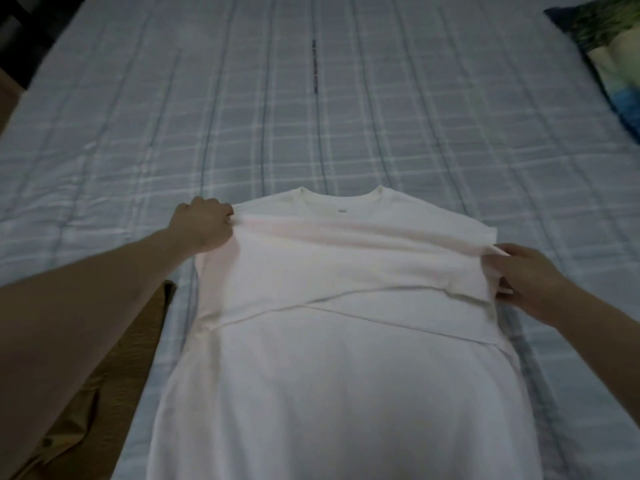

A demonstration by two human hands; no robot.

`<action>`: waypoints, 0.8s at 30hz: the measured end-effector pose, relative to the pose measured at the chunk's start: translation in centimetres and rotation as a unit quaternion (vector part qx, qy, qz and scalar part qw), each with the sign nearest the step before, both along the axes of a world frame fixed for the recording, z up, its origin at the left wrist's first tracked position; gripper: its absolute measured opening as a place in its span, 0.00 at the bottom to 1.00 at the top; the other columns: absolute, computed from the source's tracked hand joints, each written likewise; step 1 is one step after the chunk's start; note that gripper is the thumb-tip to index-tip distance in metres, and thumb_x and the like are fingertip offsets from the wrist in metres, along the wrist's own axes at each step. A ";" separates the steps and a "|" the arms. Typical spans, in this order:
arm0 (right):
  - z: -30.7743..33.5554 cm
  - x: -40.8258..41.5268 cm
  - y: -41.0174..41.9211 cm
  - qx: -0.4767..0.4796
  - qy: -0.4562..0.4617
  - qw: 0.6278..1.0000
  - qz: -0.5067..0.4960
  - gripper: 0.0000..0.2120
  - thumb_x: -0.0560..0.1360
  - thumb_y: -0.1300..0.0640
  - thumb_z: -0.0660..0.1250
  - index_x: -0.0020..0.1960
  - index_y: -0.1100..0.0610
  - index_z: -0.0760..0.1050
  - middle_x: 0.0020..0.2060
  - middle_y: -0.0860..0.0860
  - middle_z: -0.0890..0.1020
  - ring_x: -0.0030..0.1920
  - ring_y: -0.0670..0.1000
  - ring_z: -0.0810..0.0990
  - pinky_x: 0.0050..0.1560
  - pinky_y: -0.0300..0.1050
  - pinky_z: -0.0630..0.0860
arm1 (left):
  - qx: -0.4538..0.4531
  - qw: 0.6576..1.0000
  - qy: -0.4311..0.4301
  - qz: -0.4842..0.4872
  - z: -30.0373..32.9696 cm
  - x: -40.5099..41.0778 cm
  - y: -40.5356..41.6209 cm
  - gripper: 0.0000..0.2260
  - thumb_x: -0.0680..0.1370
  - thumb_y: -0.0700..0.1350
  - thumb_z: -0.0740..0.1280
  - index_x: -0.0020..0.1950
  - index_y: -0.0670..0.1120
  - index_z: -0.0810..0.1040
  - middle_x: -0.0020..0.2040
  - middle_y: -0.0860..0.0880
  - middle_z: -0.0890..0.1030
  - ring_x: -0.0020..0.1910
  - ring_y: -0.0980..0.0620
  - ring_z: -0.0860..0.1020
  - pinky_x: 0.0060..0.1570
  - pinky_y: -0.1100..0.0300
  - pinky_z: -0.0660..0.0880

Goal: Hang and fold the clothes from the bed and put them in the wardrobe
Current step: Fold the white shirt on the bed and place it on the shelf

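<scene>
The white T-shirt (332, 341) is lying flat on the bed (311, 116) while you are pinching its shoulder edges, left hand (204, 225) and right hand (530, 285) each gripping cloth (soft, light, likely to sag), so keep holding near the seams.

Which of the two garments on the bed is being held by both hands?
The white T-shirt, gripped at its shoulders by the left hand and right hand. The brown garment lies untouched beside it.
</scene>
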State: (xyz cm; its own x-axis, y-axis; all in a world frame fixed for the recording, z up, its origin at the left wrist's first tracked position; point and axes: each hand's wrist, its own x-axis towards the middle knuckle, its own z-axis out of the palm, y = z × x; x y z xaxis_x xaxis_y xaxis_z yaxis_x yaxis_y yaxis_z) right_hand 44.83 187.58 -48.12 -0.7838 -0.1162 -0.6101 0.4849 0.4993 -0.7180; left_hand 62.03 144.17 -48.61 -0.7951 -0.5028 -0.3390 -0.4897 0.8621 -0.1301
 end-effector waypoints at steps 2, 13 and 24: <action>-1.0 -0.2 -0.3 0.054 0.030 0.998 0.010 0.07 0.75 0.65 0.63 0.44 0.55 0.76 0.41 0.58 0.78 0.42 0.57 0.77 0.44 0.52 0.75 | -0.003 1.000 0.022 0.007 -1.1 -0.3 1.0 0.13 0.79 0.42 0.57 0.62 0.45 0.74 0.59 0.43 0.74 0.61 0.41 0.70 0.59 0.49 0.66; -2.6 -1.3 -1.7 0.125 0.115 0.984 -0.056 0.16 0.78 0.54 0.66 0.62 0.60 0.71 0.53 0.56 0.75 0.49 0.58 0.76 0.36 0.50 0.78 | 0.059 0.925 0.304 -0.220 -4.9 4.3 6.1 0.16 0.70 0.39 0.62 0.58 0.43 0.72 0.59 0.40 0.74 0.55 0.39 0.72 0.53 0.49 0.66; -2.7 -0.8 -1.2 0.316 0.136 0.922 0.176 0.21 0.75 0.59 0.66 0.66 0.60 0.65 0.55 0.64 0.75 0.51 0.65 0.77 0.50 0.57 0.77 | 0.155 0.976 0.075 -0.137 -7.3 11.1 1.9 0.49 0.63 0.81 0.57 0.78 0.62 0.47 0.78 0.60 0.38 0.77 0.59 0.38 0.75 0.43 0.38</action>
State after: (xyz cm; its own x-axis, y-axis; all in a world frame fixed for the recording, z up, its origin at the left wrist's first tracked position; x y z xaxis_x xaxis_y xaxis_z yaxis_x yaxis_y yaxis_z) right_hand 44.02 186.40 -50.87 -0.8995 -0.0804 -0.4295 0.0583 0.9521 -0.3002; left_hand 73.14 146.10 -55.96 -0.9374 -0.1565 -0.3110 -0.2290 0.9500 0.2122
